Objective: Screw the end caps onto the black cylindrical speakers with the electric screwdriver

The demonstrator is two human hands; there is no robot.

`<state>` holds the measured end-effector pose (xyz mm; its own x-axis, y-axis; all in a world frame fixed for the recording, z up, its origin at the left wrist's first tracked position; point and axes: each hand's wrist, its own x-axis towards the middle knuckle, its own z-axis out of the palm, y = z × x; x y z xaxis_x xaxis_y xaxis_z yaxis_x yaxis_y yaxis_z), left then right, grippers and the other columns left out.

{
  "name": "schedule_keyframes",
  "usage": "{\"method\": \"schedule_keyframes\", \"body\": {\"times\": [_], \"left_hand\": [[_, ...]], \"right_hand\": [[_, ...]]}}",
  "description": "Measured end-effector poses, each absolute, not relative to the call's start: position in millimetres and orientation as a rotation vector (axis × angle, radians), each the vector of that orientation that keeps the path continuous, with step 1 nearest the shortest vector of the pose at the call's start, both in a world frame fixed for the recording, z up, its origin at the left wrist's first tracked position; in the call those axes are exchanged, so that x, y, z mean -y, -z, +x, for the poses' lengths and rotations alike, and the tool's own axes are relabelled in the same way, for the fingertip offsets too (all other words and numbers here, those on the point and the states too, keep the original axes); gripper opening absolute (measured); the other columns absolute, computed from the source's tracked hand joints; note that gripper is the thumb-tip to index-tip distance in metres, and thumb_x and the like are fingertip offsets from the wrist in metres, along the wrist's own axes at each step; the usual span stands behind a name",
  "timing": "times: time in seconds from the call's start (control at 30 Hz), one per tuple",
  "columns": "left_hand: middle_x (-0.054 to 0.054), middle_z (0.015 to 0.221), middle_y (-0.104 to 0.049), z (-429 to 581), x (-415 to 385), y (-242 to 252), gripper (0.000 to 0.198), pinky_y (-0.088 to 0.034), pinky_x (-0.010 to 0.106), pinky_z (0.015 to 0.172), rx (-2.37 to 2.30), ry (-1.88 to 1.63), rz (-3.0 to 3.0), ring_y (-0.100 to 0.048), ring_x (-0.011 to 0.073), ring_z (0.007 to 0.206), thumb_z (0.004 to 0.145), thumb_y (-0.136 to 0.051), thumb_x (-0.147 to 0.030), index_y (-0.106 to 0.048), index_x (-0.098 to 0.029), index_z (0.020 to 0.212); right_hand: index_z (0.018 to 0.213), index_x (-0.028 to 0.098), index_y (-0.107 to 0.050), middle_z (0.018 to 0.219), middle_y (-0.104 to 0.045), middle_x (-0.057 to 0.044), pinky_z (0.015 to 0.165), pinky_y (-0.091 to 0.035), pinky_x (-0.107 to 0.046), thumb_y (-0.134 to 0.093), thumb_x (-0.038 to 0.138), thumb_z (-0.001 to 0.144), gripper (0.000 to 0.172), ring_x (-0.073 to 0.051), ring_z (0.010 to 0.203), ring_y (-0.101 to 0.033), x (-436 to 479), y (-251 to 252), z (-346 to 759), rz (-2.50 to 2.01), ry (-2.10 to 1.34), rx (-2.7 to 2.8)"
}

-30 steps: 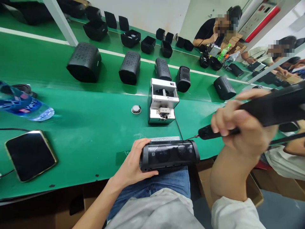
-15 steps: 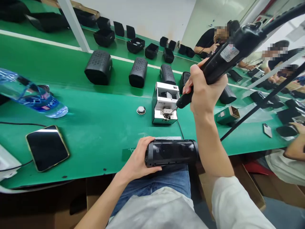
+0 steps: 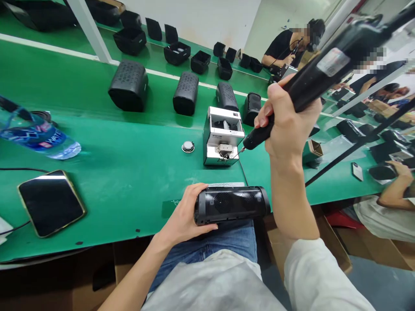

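A black cylindrical speaker [image 3: 235,204] lies sideways at the table's front edge, its left end gripped by my left hand [image 3: 189,214]. My right hand [image 3: 288,116] is wrapped round a black electric screwdriver [image 3: 316,71], raised and slanting down to the left. The screwdriver's thin tip is beside the lower right front of a white and black box-shaped machine [image 3: 223,136]; whether it touches is too small to tell. A small round silver part [image 3: 188,147] lies left of the machine.
A phone [image 3: 52,203] and a water bottle [image 3: 42,138] are on the left. Black speaker housings [image 3: 186,93] stand in a row behind the machine. A green box [image 3: 313,151] is at the right. Other people sit along the right side.
The screwdriver in my right hand has shifted slightly right, its tip moving from the machine's front towards its right edge. The view has shifted a little. My left hand still holds the speaker.
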<state>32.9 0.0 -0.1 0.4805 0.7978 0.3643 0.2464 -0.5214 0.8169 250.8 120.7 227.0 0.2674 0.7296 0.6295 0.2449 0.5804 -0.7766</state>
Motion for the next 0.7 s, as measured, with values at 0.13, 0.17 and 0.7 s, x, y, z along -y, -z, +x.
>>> {"method": "schedule_keyframes", "body": {"times": [0.13,0.17,0.7], "left_hand": [[0.018,0.158,-0.054,32,-1,0,0.1,-0.05,0.067,0.126,-0.857,-1.008,2.029,-0.054,0.0426,0.148,0.09,-0.095,-0.051,-0.034,-0.03,0.167],[0.018,0.158,-0.054,32,-1,0,0.1,-0.05,0.067,0.125,-0.86,-1.009,2.032,-0.054,0.0426,0.148,0.091,-0.095,-0.05,-0.034,-0.03,0.167],[0.017,0.159,-0.053,31,-2,5,0.099,-0.053,0.066,0.123,-0.886,-0.998,2.042,-0.055,0.0424,0.148,0.092,-0.093,-0.049,-0.033,-0.032,0.169]], "right_hand": [[0.086,0.034,-0.061,0.062,-0.045,0.006,0.045,-0.041,-0.037,-0.086,0.037,0.093,0.025,-0.014,0.047,-0.04,-85,-244,277,-0.917,-0.384,1.289],[0.086,0.032,-0.064,0.06,-0.045,0.006,0.042,-0.037,-0.036,-0.087,0.031,0.089,0.023,-0.014,0.045,-0.039,-77,-247,286,-0.883,-0.381,1.267],[0.09,0.028,-0.074,0.056,-0.051,0.008,0.039,-0.041,-0.03,-0.085,0.021,0.083,0.014,-0.012,0.041,-0.043,-35,-237,331,-0.945,-0.388,1.179]]}}
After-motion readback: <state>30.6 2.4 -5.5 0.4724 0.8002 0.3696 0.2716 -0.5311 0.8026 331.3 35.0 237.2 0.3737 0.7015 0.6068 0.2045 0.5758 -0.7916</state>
